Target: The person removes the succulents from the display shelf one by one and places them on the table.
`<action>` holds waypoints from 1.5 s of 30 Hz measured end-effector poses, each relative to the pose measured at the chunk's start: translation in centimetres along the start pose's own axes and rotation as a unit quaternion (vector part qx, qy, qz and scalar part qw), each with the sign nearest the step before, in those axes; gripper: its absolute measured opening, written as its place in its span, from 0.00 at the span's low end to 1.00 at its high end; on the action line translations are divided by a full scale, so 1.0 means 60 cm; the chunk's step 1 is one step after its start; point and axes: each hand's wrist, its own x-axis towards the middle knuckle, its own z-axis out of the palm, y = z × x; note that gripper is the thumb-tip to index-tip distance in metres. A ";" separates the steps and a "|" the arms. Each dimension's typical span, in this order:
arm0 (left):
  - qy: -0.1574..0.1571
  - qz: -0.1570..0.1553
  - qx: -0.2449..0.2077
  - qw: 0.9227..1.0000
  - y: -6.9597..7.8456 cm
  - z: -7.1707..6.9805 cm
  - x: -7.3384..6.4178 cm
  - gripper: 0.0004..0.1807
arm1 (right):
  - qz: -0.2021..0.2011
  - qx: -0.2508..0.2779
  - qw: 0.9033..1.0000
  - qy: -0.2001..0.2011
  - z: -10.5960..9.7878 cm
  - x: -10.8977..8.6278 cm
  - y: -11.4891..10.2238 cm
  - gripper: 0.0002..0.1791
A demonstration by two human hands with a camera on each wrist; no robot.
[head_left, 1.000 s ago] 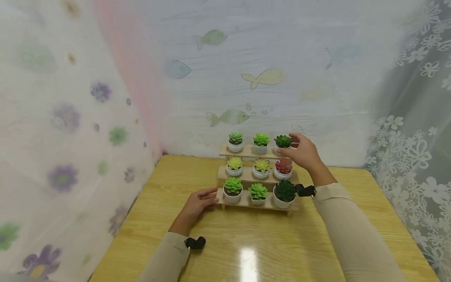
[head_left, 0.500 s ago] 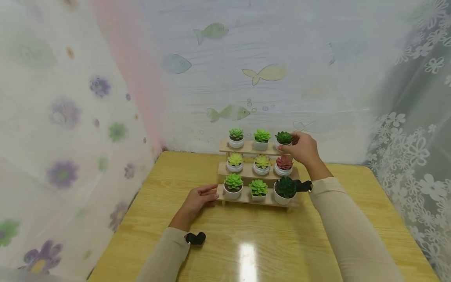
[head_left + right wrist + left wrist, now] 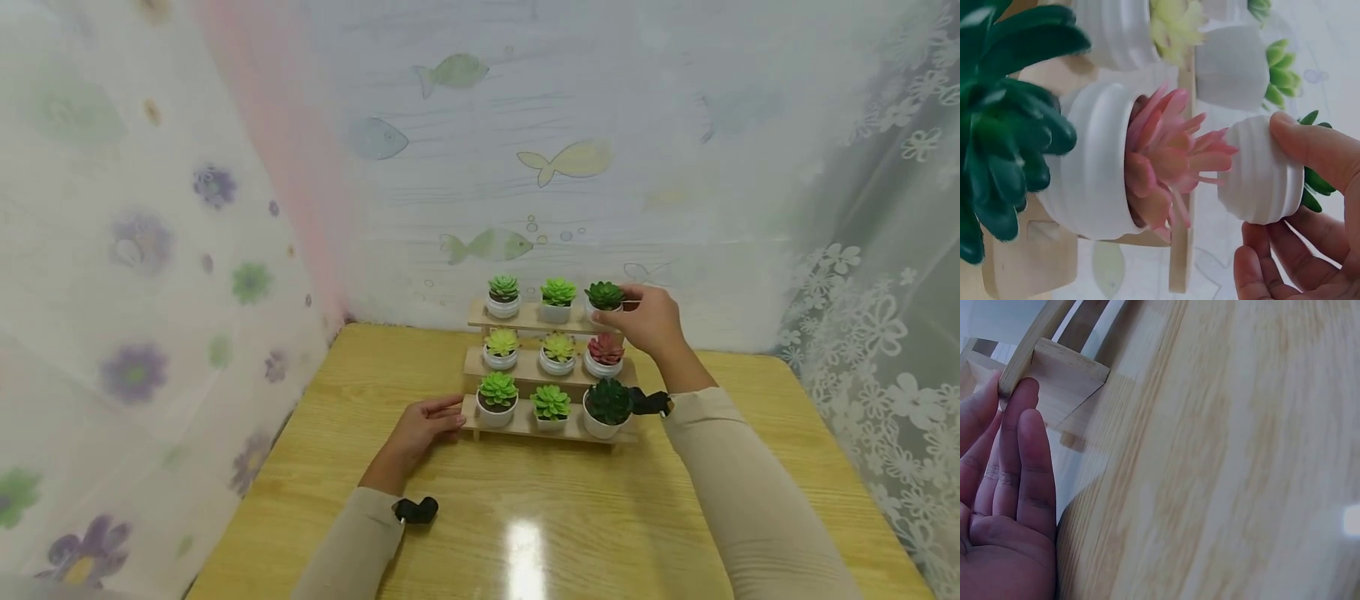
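Observation:
A three-tier wooden plant stand (image 3: 581,381) holds several small potted succulents, set in rows on its steps. My left hand (image 3: 415,433) is at the left end of the lowest tier; in the left wrist view, thumb and fingers pinch the board's end (image 3: 1019,362). At the top right, my right hand (image 3: 651,321) grips the white ribbed pot of a dark green succulent (image 3: 603,293), thumb on the near side and fingers beyond. The right wrist view shows this pot (image 3: 1260,169) at the top board, beside a pink-red succulent (image 3: 1160,156) one tier lower.
A larger dark green succulent (image 3: 608,403) stands on the lowest tier beneath my right wrist. The wood-grain table (image 3: 480,517) extends in front of the stand. Behind it hangs a fish-print curtain (image 3: 450,192), with a flower-print sheet (image 3: 135,317) at left.
The head view shifts slightly. My right-hand fingers settle closer around the dark green succulent's pot on the top tier; the left hand stays at the stand's end.

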 end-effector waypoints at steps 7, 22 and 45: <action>-0.001 0.004 0.003 1.000 -0.004 -0.008 -0.002 0.28 | 0.004 0.015 1.000 -0.003 0.005 -0.021 -0.006 0.48; -0.002 -0.007 0.002 1.000 0.000 -0.001 -0.001 0.28 | -0.015 0.040 0.999 -0.007 0.029 -0.094 -0.033 0.49; -0.009 -0.010 0.003 1.000 0.004 -0.004 0.000 0.28 | -0.027 0.126 0.991 -0.048 0.137 -0.194 -0.062 0.43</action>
